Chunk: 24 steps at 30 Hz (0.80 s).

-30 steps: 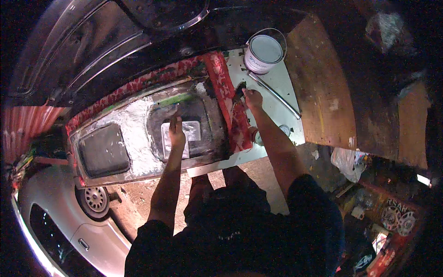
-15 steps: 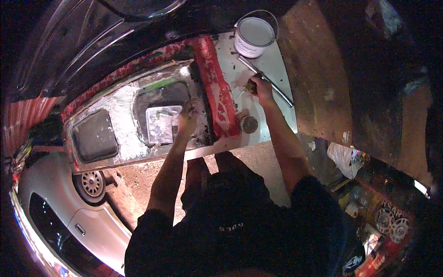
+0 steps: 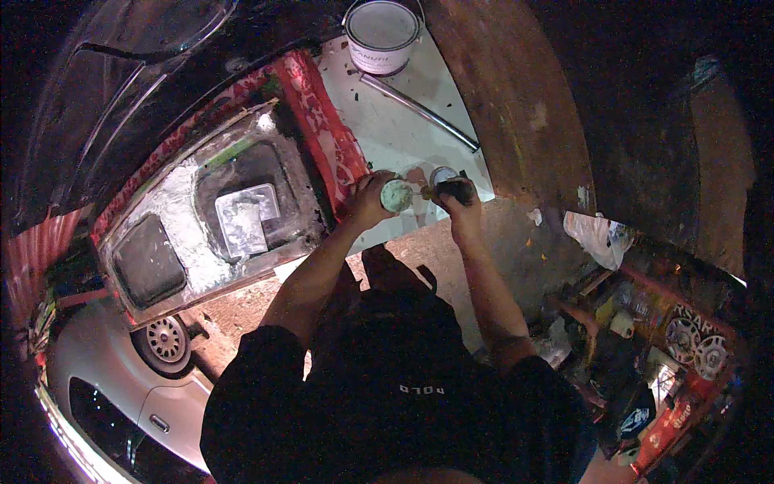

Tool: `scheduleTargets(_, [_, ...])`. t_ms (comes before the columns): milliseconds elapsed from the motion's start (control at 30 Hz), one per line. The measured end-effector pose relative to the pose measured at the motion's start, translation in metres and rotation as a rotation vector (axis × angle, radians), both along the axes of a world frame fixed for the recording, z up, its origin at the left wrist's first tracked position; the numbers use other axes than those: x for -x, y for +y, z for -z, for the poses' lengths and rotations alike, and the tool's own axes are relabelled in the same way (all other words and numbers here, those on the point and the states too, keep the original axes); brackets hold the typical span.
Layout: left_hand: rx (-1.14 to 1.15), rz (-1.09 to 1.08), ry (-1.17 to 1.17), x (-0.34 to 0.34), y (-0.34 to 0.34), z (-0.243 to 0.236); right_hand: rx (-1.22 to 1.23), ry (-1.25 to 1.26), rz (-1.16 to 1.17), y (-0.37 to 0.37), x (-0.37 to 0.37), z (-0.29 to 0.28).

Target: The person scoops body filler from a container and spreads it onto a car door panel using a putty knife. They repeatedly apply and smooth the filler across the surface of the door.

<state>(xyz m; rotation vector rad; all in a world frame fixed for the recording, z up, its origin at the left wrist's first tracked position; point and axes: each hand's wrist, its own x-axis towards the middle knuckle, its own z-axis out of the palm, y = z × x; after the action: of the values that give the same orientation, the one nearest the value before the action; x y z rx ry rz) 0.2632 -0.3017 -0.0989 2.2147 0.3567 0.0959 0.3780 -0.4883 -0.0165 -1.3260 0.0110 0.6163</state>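
My left hand point(image 3: 367, 202) grips a small round tub point(image 3: 396, 196) with pale green stuff in it, tipped so its top shows. Close by on the right, my right hand point(image 3: 464, 216) is closed on a small tool with a brassy end point(image 3: 428, 193), which points at the tub. Its kind is too small and dark to tell. Just beyond those fingers shows a round, white-rimmed thing point(image 3: 443, 175), partly hidden by the hand. Both hands are over the near part of a white board point(image 3: 387, 133).
A large paint can point(image 3: 382, 40) and a metal tube point(image 3: 419, 111) are on the board. Left of them lies a worn panel point(image 3: 189, 222) bearing a clear plastic tray point(image 3: 242, 219), beside a red-painted strip point(image 3: 318, 113). A silver car point(image 3: 105, 347) stands lower left.
My left hand has left the plastic tray and now holds the tub over the white board. My right hand has come nearer, beside it. The whole view has shifted.
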Motion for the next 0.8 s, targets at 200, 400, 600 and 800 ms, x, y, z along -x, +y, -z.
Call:
scheduleTargets(200, [0.047, 0.03, -0.027, -0.001, -0.003, -0.023, 0.118, -0.171, -0.027, -0.005, 0.011, -0.006])
scheduleTargets(400, [0.411, 0.023, -0.217, 0.002, 0.008, -0.057, 0.114, -0.339, -0.147, 0.012, 0.017, -0.061])
scheduleTargets(600, [0.295, -0.103, -0.136, 0.028, 0.034, -0.127, 0.067, -0.714, -0.204, 0.044, 0.028, -0.108])
scheduleTargets(800, [0.215, -0.145, -0.207, 0.051, 0.061, -0.151, -0.031, -0.741, -0.253, 0.078, 0.045, -0.139])
